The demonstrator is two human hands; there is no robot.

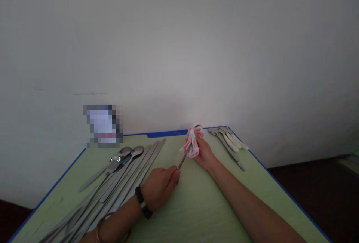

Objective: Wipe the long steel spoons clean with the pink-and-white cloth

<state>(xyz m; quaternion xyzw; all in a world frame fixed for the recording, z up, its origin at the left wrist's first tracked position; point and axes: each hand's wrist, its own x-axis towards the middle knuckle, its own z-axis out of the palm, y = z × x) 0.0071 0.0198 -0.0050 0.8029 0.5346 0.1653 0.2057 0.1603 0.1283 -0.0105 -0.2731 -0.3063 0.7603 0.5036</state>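
My left hand (161, 184), wearing a dark beaded bracelet, is closed around the lower handle of a metal spoon (183, 160). The spoon slants up and away over the middle of the table. Around its upper part my right hand (204, 152) grips a pink and white cloth (192, 144). Most of the spoon's head is covered by the cloth; just a rounded metal edge shows above it. To the left of my left hand lie several metal spoons (138, 151) and table knives (153, 157), side by side, handles toward me.
At the table's far right lie a metal spoon (228, 147) and several pieces with white handles (231, 142). A blurred-out phone-like object (102, 123) leans at the back left. The green table (193, 213) has a blue edge and meets a plain wall (179, 56).
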